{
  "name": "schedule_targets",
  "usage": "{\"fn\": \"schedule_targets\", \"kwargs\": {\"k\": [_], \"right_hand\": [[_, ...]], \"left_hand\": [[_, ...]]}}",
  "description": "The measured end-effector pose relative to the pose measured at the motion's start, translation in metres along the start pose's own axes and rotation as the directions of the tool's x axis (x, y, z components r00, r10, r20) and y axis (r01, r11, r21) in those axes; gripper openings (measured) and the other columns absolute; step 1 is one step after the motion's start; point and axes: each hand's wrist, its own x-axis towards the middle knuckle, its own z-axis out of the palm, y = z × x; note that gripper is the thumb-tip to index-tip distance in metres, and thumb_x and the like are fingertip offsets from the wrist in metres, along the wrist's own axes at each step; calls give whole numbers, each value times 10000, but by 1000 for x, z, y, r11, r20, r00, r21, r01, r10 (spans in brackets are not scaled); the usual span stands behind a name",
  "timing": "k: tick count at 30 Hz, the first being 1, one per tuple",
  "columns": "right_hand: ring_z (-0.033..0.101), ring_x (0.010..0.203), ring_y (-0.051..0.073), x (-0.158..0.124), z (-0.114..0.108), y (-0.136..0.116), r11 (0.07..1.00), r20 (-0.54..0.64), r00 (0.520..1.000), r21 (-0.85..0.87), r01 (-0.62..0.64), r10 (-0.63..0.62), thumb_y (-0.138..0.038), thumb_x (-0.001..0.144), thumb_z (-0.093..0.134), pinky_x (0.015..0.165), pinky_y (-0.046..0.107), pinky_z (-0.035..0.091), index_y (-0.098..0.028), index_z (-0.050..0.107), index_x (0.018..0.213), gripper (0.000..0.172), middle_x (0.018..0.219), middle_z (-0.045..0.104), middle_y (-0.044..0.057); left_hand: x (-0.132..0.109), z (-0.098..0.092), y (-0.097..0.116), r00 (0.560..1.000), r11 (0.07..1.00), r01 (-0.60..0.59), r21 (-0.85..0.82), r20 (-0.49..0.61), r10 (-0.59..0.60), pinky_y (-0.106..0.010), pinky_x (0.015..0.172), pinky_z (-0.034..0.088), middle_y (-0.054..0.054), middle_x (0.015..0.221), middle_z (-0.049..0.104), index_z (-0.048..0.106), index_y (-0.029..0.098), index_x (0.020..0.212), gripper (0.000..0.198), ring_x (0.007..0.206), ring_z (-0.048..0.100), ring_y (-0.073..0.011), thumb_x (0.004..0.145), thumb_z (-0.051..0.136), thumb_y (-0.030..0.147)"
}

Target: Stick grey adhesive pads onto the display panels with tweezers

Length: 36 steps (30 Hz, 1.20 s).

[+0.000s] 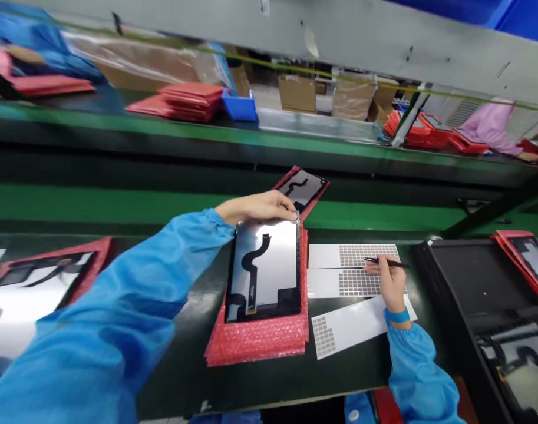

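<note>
A tablet display panel [275,259] with a silver back and a black ribbon cable lies on a stack of pink bubble-wrap bags [260,341]. At its top right corner, the bent fingers of my left hand [269,207] are closed on the edge; the fingertips partly hide what they pinch. My right hand [390,280] holds black tweezers [386,262], their tips pointing left over a white sheet of small grey stickers [357,256]. Just below is a similar sticker sheet [324,282]. Nearer me, another sheet [361,323] lies at a slant, with stickers at its left end.
Behind the stack, another panel [304,187] rests on pink wrap. More panels lie at left [30,294] and in a black tray [454,282] at right. A shelf [295,138] crosses the back, bearing red bags [189,101] and a blue bin [240,107]. Other people work beyond.
</note>
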Motion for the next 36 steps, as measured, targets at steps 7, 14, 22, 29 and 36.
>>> {"fn": "schedule_targets", "kwargs": {"k": [7,14,22,29,36], "right_hand": [[803,652,239,5,16,-9,986,254,961,-152,-74,111,-653,900,735,609,322,644,-179,655,967,486,696,790,74],[748,519,198,16,30,-14,955,377,898,-268,-129,227,-668,908,713,483,263,577,-194,640,918,480,648,765,40],[758,537,207,10,23,-6,928,406,856,-318,-194,318,-652,942,686,505,274,590,-194,627,939,461,660,771,48],[761,559,198,9,23,-7,925,444,842,-349,-153,307,-613,991,655,525,275,606,-198,630,963,417,669,767,39],[763,581,190,10,23,-8,915,454,832,-375,-147,320,-573,1003,666,536,262,599,-201,634,969,376,664,768,35]], "left_hand": [[12,47,-54,982,960,-122,250,-111,154,-338,753,515,-63,772,693,778,178,785,297,780,651,-241,779,787,474],[-48,140,-33,915,878,-310,365,-137,379,-504,1161,457,-126,1373,664,738,217,1214,344,1310,598,-315,982,586,421],[-76,223,-40,907,722,-373,584,66,415,-570,1229,390,-225,1617,491,603,143,1414,559,1521,437,-422,939,716,415],[-75,217,-37,899,662,-381,645,93,427,-549,1221,383,-243,1625,474,617,91,1402,503,1510,450,-416,1016,604,414],[-78,217,-34,901,609,-367,703,106,420,-516,1221,372,-237,1628,474,620,85,1411,553,1500,463,-405,1002,617,456]]}}
